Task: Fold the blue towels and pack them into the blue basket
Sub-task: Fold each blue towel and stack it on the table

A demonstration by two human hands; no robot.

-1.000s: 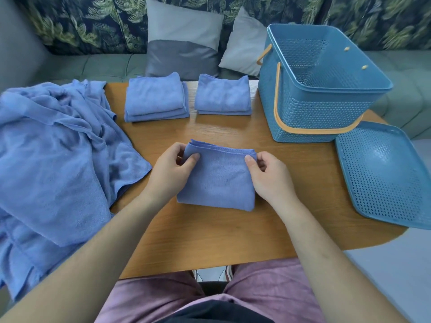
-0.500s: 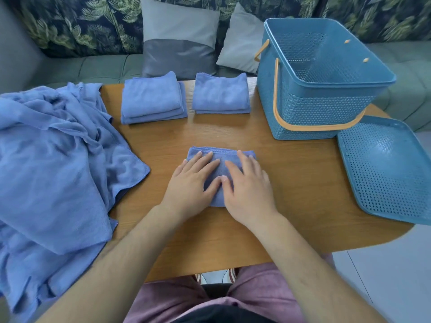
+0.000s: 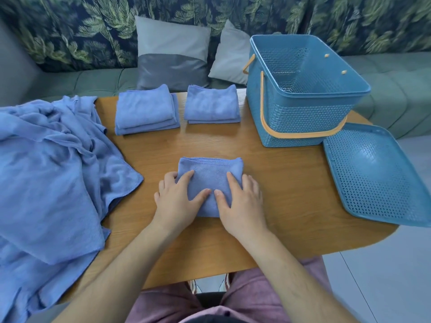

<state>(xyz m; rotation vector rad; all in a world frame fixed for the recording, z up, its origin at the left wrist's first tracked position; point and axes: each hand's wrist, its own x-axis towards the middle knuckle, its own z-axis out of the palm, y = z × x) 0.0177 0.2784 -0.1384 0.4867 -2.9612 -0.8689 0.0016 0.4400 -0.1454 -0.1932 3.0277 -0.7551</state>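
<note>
A small folded blue towel lies on the wooden table in front of me. My left hand presses its left half and my right hand its right half. The thumbs nearly meet at the towel's middle, and the outer fingers reach past its side edges. Behind it sit two stacks of folded blue towels. A heap of unfolded blue towels covers the table's left end. The blue basket with an orange handle stands empty at the back right.
The basket's perforated blue lid lies flat at the table's right end, partly over the edge. A green sofa with two grey cushions runs behind the table. My lap is under the near table edge.
One second ago both hands pinched the towel's far corners. They then laid flat on its middle, and have now slid apart toward its side edges and nearer to me.
</note>
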